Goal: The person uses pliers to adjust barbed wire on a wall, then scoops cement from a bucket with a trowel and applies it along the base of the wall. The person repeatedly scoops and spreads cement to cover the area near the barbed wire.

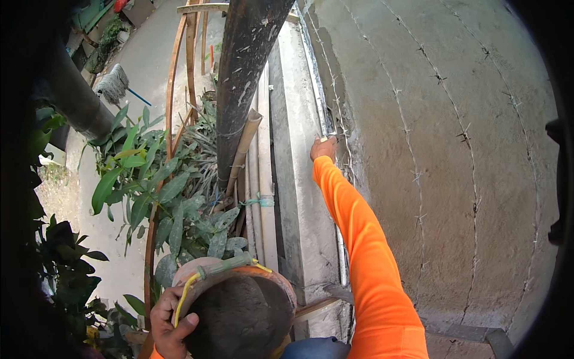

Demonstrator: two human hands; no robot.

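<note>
My left hand (172, 323) grips the near left rim of an orange bucket (289, 288), thumb over the edge. Dark grey wet mortar (245, 314) lies inside it. The bucket's yellow handle (186, 294), with a green sleeve (224, 265) around its middle, rests along the far rim. My right arm, in an orange sleeve, reaches far ahead along a concrete ledge (302, 113). At its end my right hand (323, 149) is closed, next to a long pale metal-looking strip (314, 72). A small light piece shows at its fingers; what it holds is too small to name.
Several barbed wire strands (412, 149) run in front of the grey plastered surface on the right. A dark post (248, 78) rises left of the ledge, beside pipes (263, 179). Leafy plants (179, 203), wooden strips (173, 90) and a mop (113, 84) are farther left.
</note>
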